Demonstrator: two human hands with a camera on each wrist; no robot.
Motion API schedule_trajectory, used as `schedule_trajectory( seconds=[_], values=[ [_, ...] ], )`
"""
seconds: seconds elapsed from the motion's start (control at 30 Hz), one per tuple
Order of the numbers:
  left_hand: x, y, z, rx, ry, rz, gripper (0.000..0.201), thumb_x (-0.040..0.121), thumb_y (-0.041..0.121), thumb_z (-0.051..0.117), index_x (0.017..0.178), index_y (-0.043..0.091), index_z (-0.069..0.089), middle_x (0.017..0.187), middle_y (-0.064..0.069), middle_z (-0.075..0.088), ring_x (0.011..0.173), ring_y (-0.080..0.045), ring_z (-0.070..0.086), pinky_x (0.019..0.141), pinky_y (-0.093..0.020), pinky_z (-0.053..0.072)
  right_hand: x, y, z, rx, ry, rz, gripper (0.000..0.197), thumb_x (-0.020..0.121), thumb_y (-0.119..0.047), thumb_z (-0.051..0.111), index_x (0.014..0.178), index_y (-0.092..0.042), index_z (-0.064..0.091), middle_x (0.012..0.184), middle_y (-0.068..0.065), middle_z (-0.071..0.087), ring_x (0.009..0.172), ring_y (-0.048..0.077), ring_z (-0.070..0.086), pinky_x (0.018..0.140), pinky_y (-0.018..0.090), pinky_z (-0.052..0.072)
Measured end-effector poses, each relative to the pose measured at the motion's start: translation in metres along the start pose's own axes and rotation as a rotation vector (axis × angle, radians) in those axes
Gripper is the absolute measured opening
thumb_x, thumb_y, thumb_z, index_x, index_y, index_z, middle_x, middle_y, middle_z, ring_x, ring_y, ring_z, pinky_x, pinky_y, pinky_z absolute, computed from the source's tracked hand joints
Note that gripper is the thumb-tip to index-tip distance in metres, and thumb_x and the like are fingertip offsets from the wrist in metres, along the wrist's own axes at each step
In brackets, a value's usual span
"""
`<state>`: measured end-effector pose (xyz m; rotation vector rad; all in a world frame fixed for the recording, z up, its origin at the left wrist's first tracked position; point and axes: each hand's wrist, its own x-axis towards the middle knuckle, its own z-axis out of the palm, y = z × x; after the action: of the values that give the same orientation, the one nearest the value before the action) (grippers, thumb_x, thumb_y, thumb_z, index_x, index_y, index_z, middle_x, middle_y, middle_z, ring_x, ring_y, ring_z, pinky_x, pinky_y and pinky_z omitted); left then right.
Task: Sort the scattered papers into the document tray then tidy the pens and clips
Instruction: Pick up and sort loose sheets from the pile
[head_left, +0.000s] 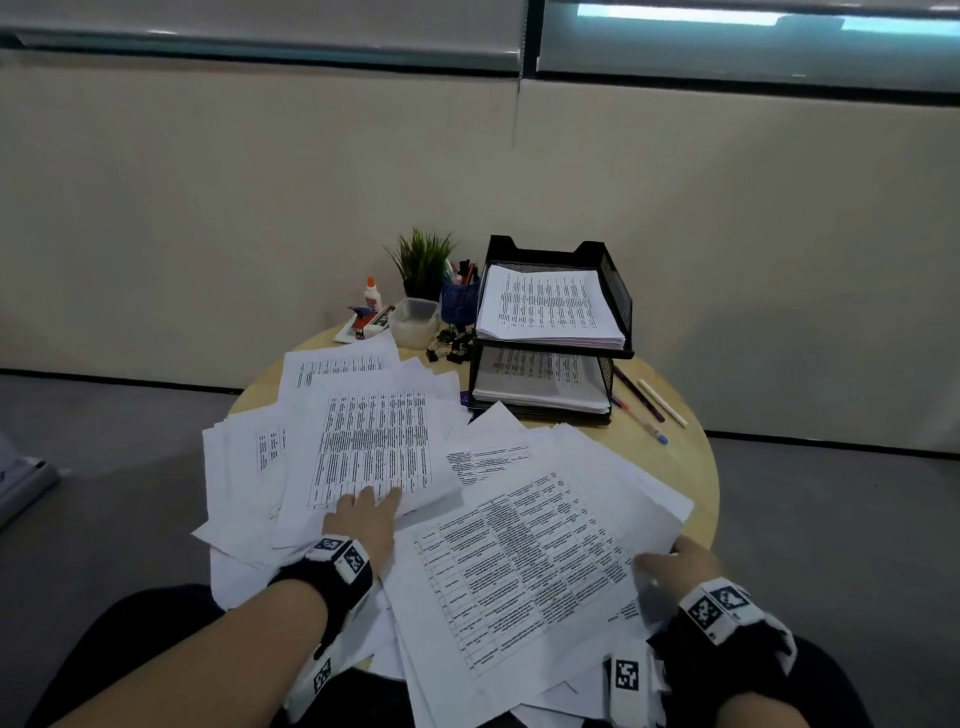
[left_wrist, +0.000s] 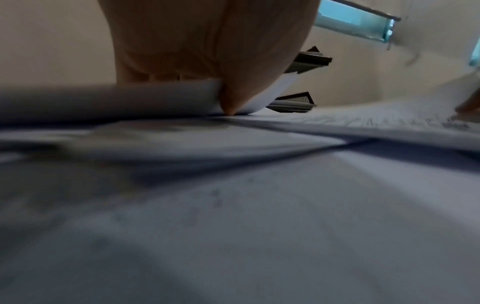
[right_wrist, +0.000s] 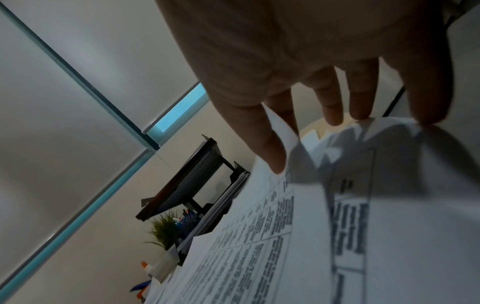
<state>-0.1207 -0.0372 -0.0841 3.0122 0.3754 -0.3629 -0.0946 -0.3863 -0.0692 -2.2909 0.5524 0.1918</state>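
Printed papers (head_left: 530, 561) lie scattered over a round wooden table (head_left: 693, 460). My left hand (head_left: 371, 501) pinches the near edge of a raised sheaf of sheets (head_left: 374, 441), fingers on top; in the left wrist view the thumb (left_wrist: 233, 98) sits at the curled paper edge (left_wrist: 155, 98). My right hand (head_left: 670, 558) holds the right edge of the large sheets, and the right wrist view shows a sheet (right_wrist: 283, 131) between thumb and forefinger. A black two-tier document tray (head_left: 618, 296) at the back holds paper stacks. Loose pens (head_left: 649, 402) and binder clips (head_left: 449, 345) lie beside it.
Behind the papers stand a blue pen cup (head_left: 460, 301), a clear plastic box (head_left: 414, 322), a small plant (head_left: 423, 260), a glue bottle (head_left: 372, 293) and a stapler (head_left: 363, 317). A wall runs close behind the table. Papers overhang the near table edge over my lap.
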Motion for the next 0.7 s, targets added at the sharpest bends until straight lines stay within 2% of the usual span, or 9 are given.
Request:
schedule_trajectory(
  seconds=[0.1,0.17,0.27,0.37,0.43,0.5,0.53,0.6,0.7],
  values=[
    [0.002,0.000,-0.003,-0.134,0.004,0.003,0.045,0.102,0.027,0.023,0.147,0.029,0.020,0.138,-0.006,0.042,0.123,-0.028,0.042,0.100,-0.041,0.041,0.005,0.004,-0.001,-0.181,-0.093,0.012,0.006,0.071,-0.016,0.062,0.068,-0.020,0.058,0.077,0.006,0.064,0.066,0.019,0.057,0.053,0.021,0.042],
    [0.002,0.003,-0.002,-0.251,0.003,0.012,0.045,0.103,0.031,0.021,0.148,0.031,0.021,0.145,-0.007,0.037,0.131,-0.027,0.037,0.105,-0.044,0.036,0.007,0.003,-0.006,-0.188,-0.124,0.034,0.008,0.074,-0.011,0.060,0.070,-0.018,0.057,0.077,0.006,0.062,0.066,0.020,0.057,0.047,0.019,0.039],
    [-0.009,0.015,0.000,-0.379,-0.014,0.085,0.045,0.103,0.032,0.021,0.148,0.035,0.018,0.156,0.000,0.021,0.144,-0.021,0.017,0.114,-0.049,0.021,0.008,0.000,-0.009,-0.149,-0.151,0.033,0.008,0.073,-0.003,0.060,0.072,-0.011,0.059,0.067,0.006,0.060,0.061,0.021,0.056,0.046,0.020,0.039],
    [-0.035,0.037,-0.003,-0.468,-0.030,0.161,0.045,0.103,0.031,0.021,0.148,0.034,0.017,0.157,0.002,0.016,0.146,-0.018,0.012,0.117,-0.051,0.013,0.006,-0.002,-0.006,-0.079,-0.071,-0.026,0.004,0.073,-0.002,0.062,0.076,-0.002,0.062,0.073,0.014,0.065,0.067,0.028,0.060,0.058,0.028,0.048],
    [-0.054,0.053,-0.007,-0.450,-0.062,0.205,0.046,0.103,0.032,0.020,0.148,0.036,0.014,0.158,0.004,0.010,0.147,-0.018,0.007,0.118,-0.052,0.005,0.003,-0.006,-0.002,0.063,-0.001,-0.081,0.004,0.078,0.000,0.060,0.078,0.004,0.059,0.071,0.016,0.064,0.064,0.028,0.060,0.066,0.036,0.053],
    [-0.070,0.065,-0.006,-0.378,-0.111,0.251,0.047,0.103,0.031,0.018,0.148,0.037,0.009,0.159,0.005,0.004,0.147,-0.018,0.001,0.118,-0.051,0.000,-0.003,-0.009,0.000,0.325,-0.013,-0.063,0.007,0.084,0.006,0.056,0.078,0.008,0.053,0.067,0.018,0.058,0.052,0.027,0.058,0.059,0.041,0.057],
    [-0.076,0.068,-0.004,-0.332,-0.130,0.274,0.047,0.103,0.030,0.018,0.148,0.038,0.006,0.159,0.005,0.002,0.147,-0.019,-0.001,0.118,-0.051,-0.001,-0.005,-0.011,0.000,0.449,-0.034,-0.034,0.008,0.085,0.009,0.054,0.078,0.008,0.051,0.069,0.020,0.055,0.048,0.027,0.057,0.051,0.038,0.056],
    [-0.083,0.073,0.003,-0.250,-0.162,0.319,0.048,0.103,0.031,0.019,0.148,0.038,0.004,0.159,0.005,0.000,0.147,-0.019,-0.003,0.117,-0.051,-0.002,-0.008,-0.013,-0.001,0.527,-0.060,0.002,0.011,0.088,0.010,0.050,0.079,0.004,0.051,0.072,0.024,0.054,0.043,0.027,0.057,0.043,0.033,0.055],
    [-0.091,0.077,0.010,-0.163,-0.209,0.426,0.047,0.103,0.035,0.019,0.148,0.040,0.005,0.159,0.007,0.003,0.147,-0.018,-0.004,0.117,-0.053,-0.003,-0.008,-0.013,-0.003,0.536,-0.069,0.014,0.005,0.089,0.008,0.050,0.092,0.005,0.051,0.075,0.026,0.055,0.045,0.029,0.055,0.044,0.037,0.055]
  ],
)
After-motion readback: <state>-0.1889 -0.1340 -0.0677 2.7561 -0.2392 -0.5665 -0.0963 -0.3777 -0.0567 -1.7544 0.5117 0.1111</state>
